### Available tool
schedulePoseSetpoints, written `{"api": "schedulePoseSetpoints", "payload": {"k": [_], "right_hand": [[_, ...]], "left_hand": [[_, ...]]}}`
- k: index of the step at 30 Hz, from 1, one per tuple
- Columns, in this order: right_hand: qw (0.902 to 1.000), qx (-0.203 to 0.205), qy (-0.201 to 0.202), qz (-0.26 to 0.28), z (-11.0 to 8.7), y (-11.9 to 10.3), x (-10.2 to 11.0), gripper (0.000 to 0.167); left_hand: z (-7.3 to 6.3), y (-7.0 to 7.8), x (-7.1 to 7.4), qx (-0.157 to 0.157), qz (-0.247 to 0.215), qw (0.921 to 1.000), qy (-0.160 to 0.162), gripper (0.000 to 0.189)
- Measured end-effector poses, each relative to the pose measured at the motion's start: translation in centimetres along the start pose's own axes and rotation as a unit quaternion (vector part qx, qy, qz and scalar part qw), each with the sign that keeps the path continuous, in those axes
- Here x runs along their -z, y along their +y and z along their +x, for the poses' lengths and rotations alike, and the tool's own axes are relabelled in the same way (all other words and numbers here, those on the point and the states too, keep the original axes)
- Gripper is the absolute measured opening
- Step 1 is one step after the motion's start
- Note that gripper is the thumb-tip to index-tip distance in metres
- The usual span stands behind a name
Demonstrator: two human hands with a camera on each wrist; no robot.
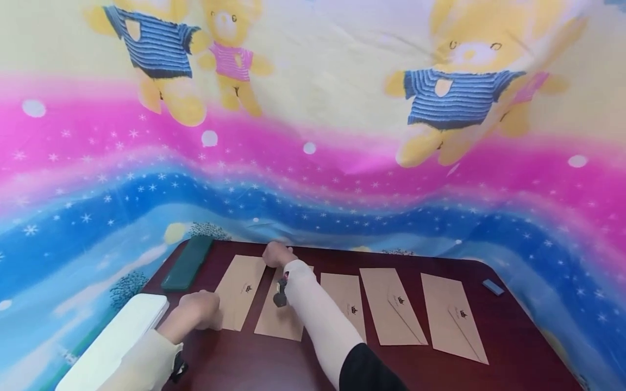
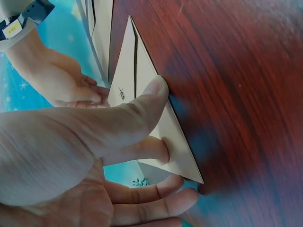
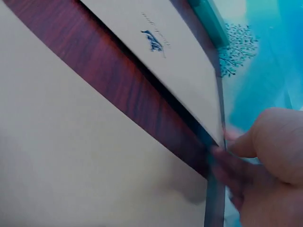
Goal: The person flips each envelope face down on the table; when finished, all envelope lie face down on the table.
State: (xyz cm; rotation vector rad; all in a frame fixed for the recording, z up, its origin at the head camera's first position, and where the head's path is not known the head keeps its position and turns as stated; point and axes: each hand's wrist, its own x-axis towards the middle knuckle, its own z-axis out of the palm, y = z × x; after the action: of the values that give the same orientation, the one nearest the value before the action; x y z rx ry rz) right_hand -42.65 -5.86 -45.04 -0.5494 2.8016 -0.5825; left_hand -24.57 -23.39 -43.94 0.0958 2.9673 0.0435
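A tan envelope (image 1: 244, 290) with a small crown mark lies leftmost in a row on the dark red table (image 1: 235, 364). My left hand (image 1: 199, 309) is at its lower left corner. In the left wrist view, the thumb (image 2: 154, 90) and index finger rest on the near end of this envelope (image 2: 142, 80), and the other fingers (image 2: 156, 203) extend past its corner. At its far right corner, my right hand (image 1: 279, 254) pinches the edge; the right wrist view shows thumb and fingers (image 3: 227, 165) at that corner. My right forearm crosses the second envelope (image 1: 279, 323), hiding part of it.
Three more envelopes, a middle one (image 1: 337, 282), another (image 1: 386, 315) and a far right one (image 1: 455, 320), continue the row. A small blue-grey block (image 1: 493, 287) lies at right. At left are a green case (image 1: 188, 263) and a white case (image 1: 114, 342). A printed cloth (image 1: 313, 179) hangs behind.
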Motion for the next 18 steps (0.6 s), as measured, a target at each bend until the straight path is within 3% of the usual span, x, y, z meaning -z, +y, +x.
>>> {"api": "schedulePoseSetpoints", "payload": {"k": [3,8,12,18], "right_hand": [[0.9980,0.060,0.015,0.014,0.0,0.4,-0.4,0.032],[0.9904,0.128,0.045,-0.026,0.3,1.3,-0.6,0.033],[0.9870,0.151,0.046,-0.030,0.5,1.6,-0.8,0.028],[0.9818,0.177,0.065,-0.023,0.3,1.8,0.2,0.023]], "left_hand": [[-0.1,-0.5,-0.2,-0.010,-0.010,0.9999,0.000,0.025],[0.1,-1.1,-0.1,-0.034,-0.039,0.9986,-0.009,0.031],[-0.1,-1.8,-0.5,-0.058,-0.059,0.9965,-0.008,0.036],[-0.6,-2.2,-0.7,-0.095,-0.084,0.9917,0.023,0.036]]}}
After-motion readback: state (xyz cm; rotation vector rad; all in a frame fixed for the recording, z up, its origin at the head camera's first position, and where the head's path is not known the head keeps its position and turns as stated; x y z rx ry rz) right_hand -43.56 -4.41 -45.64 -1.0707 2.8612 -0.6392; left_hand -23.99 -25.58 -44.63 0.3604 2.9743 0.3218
